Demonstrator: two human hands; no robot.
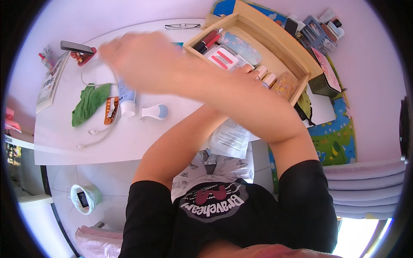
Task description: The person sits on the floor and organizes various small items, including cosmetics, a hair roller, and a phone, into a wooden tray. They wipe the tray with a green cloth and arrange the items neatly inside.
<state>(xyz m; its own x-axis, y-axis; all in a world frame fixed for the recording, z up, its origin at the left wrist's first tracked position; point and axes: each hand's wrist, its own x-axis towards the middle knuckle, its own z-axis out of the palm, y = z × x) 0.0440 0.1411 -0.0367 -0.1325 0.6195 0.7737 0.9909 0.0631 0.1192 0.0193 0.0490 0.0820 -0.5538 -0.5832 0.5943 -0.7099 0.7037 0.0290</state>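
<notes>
My arms cross, the right forearm lying over the left. Stretched to the far left above the white table, my right hand (137,60) is smeared by motion, so its fingers and anything in them do not show clearly. Below it lies a blue-and-white tube (127,96), partly covered. My left hand (247,71) reaches to the wooden drawer box (279,47); only some fingertips show past my right forearm, beside small bottles with gold-toned caps (269,79). The box also holds red and dark pens (211,41), a white case with pink bars (223,57) and a pale blue patterned pouch (241,46).
On the table (60,142) lie a green cloth (89,103), an orange blister pack (111,109), a white cable (107,132), a white-and-blue handled tool (155,112) and eyeglasses (183,26). A phone (77,47) rests on a red stand. A bin (86,199) stands below.
</notes>
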